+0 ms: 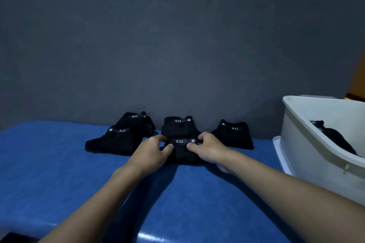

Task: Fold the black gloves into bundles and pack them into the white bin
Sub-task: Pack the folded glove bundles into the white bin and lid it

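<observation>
A black glove [180, 152] with a "5.11" wrist label lies at the middle of the blue surface. My left hand [152, 149] grips its left side and my right hand [209, 148] grips its right side, thumbs on top near the label. Right behind it lies another black glove [178, 126]. Two more gloves [120, 136] are stacked at the left, and a single glove [234, 134] lies at the right. The white bin [308, 144] stands tilted at the far right with a black glove bundle [333, 136] inside.
A dark grey wall [177, 45] rises directly behind the gloves. The blue padded surface [49, 163] stretches toward me, its near edge at the bottom left. A white lid or tray [278, 152] lies under the bin.
</observation>
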`<state>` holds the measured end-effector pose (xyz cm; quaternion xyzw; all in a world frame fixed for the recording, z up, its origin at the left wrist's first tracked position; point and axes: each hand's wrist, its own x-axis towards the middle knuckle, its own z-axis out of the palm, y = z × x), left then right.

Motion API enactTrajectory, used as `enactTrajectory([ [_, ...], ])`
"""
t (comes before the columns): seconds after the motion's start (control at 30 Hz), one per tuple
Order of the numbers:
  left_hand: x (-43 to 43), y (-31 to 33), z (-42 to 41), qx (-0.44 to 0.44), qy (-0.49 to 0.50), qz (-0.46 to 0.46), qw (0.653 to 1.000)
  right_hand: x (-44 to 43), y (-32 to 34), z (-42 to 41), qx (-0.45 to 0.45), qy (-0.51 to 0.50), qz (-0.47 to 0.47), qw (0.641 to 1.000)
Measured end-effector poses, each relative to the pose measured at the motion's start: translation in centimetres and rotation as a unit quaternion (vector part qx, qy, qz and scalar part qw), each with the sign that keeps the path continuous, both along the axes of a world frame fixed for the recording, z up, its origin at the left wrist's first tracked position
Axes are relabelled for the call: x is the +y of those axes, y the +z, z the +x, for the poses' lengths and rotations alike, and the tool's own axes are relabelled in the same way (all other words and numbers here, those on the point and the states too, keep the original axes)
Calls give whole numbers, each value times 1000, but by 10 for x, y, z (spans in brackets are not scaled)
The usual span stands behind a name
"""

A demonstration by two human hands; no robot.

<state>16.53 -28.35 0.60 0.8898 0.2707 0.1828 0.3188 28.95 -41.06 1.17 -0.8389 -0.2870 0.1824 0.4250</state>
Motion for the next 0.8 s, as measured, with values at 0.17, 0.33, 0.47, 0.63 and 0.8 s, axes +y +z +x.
enactTrajectory([
  [0.17, 2, -4, 2, -10, 26, -34, 999, -3, 3, -3, 47, 22, 5, 999],
  [0.33, 5, -10, -1, -38, 39, -148, 987, -8, 3, -4, 75, 52, 44, 995],
  [0.47, 0, -5, -1, -76, 28, -239, 968, -15, 3, -3, 62, 49, 71, 994],
  [0.63, -13, 10, 0, -160, 5, -319, 934, -31, 17, -8, 38, 41, 144, 988],
  [0.8, -30, 30, 1, -245, -10, -350, 904, -52, 37, -16, 32, 34, 228, 972],
])
